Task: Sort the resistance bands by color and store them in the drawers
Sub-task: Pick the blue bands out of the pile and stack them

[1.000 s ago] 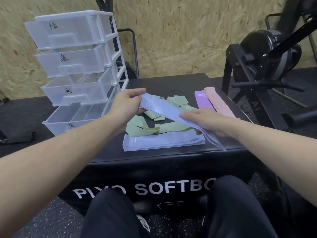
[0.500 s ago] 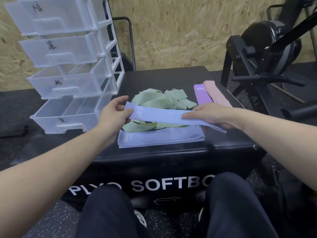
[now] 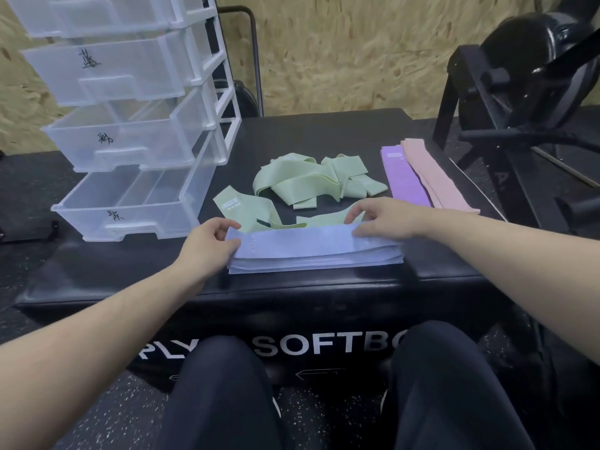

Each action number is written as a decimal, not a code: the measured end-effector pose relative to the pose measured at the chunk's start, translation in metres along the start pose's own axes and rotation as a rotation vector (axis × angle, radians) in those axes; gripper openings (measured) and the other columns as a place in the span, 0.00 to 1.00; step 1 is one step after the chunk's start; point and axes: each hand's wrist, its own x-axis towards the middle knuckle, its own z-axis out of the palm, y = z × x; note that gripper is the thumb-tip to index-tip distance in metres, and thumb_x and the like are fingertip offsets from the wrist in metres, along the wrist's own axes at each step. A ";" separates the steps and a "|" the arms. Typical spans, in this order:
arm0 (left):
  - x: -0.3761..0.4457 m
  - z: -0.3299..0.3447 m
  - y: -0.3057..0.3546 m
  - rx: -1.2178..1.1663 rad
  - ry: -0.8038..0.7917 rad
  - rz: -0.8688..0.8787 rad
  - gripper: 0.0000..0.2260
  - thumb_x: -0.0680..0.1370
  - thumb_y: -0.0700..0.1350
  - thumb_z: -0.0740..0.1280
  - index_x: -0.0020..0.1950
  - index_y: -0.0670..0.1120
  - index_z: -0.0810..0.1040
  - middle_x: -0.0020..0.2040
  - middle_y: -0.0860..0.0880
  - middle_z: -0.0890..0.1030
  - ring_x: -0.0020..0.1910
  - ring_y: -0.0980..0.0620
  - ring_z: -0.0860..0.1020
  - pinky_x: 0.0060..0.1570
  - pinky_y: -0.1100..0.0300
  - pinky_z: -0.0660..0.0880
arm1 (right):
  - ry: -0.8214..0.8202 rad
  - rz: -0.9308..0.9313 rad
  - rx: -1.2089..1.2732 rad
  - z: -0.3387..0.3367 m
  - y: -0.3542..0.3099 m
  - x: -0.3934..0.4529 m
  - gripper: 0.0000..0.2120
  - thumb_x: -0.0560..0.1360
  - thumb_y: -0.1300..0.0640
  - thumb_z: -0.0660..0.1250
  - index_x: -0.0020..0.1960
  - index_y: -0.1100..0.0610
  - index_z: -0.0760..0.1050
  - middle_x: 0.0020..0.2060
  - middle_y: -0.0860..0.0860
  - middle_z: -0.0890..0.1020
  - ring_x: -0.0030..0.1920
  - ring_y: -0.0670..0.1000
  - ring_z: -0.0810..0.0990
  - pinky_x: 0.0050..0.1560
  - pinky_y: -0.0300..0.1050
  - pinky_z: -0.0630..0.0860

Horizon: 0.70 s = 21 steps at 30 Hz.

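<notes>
- You sit facing a black plyo box [image 3: 292, 131] that carries everything else.
- At its left rear stands your clear drawer unit [image 3: 130, 125]; the drawers are pulled out, each with a handwritten mark on its front.
- A flat stack of blue bands [image 3: 311, 251] lies at the near edge, right in front of you.
- Behind the stack sprawls a loose tangle of green bands [image 3: 311, 183], one strip reaching toward your left hand.
- To the right lie the purple bands [image 3: 406, 177] and the pink bands [image 3: 435, 177], touching side by side.
- Your left hand [image 3: 204, 245] pinches the stack's left end.
- Your right hand [image 3: 383, 219] grips the right end, fingers curled over the top band.
</notes>
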 end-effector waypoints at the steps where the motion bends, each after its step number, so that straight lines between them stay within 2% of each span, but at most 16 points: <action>1: 0.001 0.001 -0.003 0.035 -0.005 -0.005 0.10 0.77 0.40 0.67 0.57 0.49 0.80 0.36 0.51 0.69 0.35 0.53 0.69 0.36 0.61 0.66 | 0.013 -0.009 -0.037 0.003 0.001 0.003 0.10 0.77 0.52 0.69 0.57 0.45 0.76 0.42 0.44 0.79 0.36 0.47 0.74 0.32 0.35 0.69; 4: 0.003 0.004 -0.007 0.107 -0.006 -0.002 0.10 0.76 0.41 0.68 0.57 0.50 0.80 0.39 0.51 0.72 0.36 0.53 0.71 0.36 0.61 0.67 | 0.028 -0.028 -0.163 0.010 0.007 0.007 0.08 0.77 0.51 0.69 0.56 0.44 0.77 0.44 0.44 0.79 0.40 0.44 0.75 0.41 0.38 0.70; 6: 0.004 0.005 -0.009 0.153 -0.013 0.024 0.11 0.76 0.42 0.69 0.58 0.50 0.81 0.49 0.48 0.76 0.41 0.52 0.75 0.39 0.62 0.70 | 0.040 -0.040 -0.250 0.014 0.011 0.009 0.07 0.77 0.50 0.68 0.55 0.42 0.78 0.46 0.45 0.79 0.46 0.47 0.76 0.48 0.42 0.72; 8: 0.005 0.005 -0.009 0.186 -0.046 0.023 0.12 0.76 0.42 0.69 0.58 0.50 0.81 0.56 0.45 0.76 0.45 0.48 0.78 0.40 0.61 0.72 | 0.071 -0.072 -0.324 0.016 0.015 0.011 0.09 0.77 0.49 0.68 0.56 0.42 0.80 0.51 0.46 0.79 0.55 0.50 0.74 0.56 0.46 0.72; 10: 0.004 0.005 -0.009 0.207 -0.095 -0.007 0.13 0.76 0.42 0.68 0.60 0.49 0.79 0.57 0.45 0.77 0.47 0.44 0.80 0.42 0.58 0.73 | 0.102 -0.102 -0.404 0.018 0.016 0.011 0.12 0.76 0.47 0.68 0.60 0.42 0.80 0.58 0.45 0.76 0.61 0.51 0.70 0.63 0.51 0.70; 12: 0.003 0.004 -0.009 0.234 -0.123 -0.011 0.15 0.76 0.43 0.67 0.62 0.50 0.78 0.56 0.46 0.78 0.48 0.44 0.79 0.45 0.55 0.74 | 0.138 -0.141 -0.461 0.019 0.014 0.009 0.14 0.76 0.46 0.68 0.62 0.41 0.78 0.62 0.44 0.75 0.62 0.50 0.68 0.64 0.52 0.69; 14: 0.000 0.003 -0.009 0.262 -0.148 -0.020 0.17 0.76 0.44 0.68 0.65 0.51 0.76 0.54 0.49 0.78 0.47 0.48 0.78 0.43 0.58 0.72 | 0.152 -0.201 -0.431 0.021 0.011 0.006 0.16 0.75 0.44 0.68 0.63 0.42 0.77 0.63 0.43 0.76 0.62 0.48 0.68 0.64 0.51 0.68; 19: 0.000 0.001 -0.005 0.254 -0.179 -0.078 0.20 0.75 0.44 0.70 0.67 0.51 0.71 0.51 0.50 0.78 0.45 0.52 0.78 0.38 0.62 0.70 | 0.038 -0.293 -0.455 0.031 0.001 -0.002 0.30 0.71 0.33 0.70 0.69 0.43 0.73 0.65 0.40 0.77 0.67 0.48 0.70 0.68 0.51 0.67; 21: 0.001 0.001 -0.003 0.174 -0.180 -0.142 0.22 0.74 0.42 0.72 0.66 0.50 0.71 0.52 0.48 0.79 0.45 0.51 0.77 0.36 0.61 0.69 | -0.001 -0.284 -0.472 0.037 0.000 0.000 0.30 0.71 0.34 0.70 0.70 0.43 0.70 0.66 0.43 0.76 0.66 0.50 0.71 0.68 0.52 0.69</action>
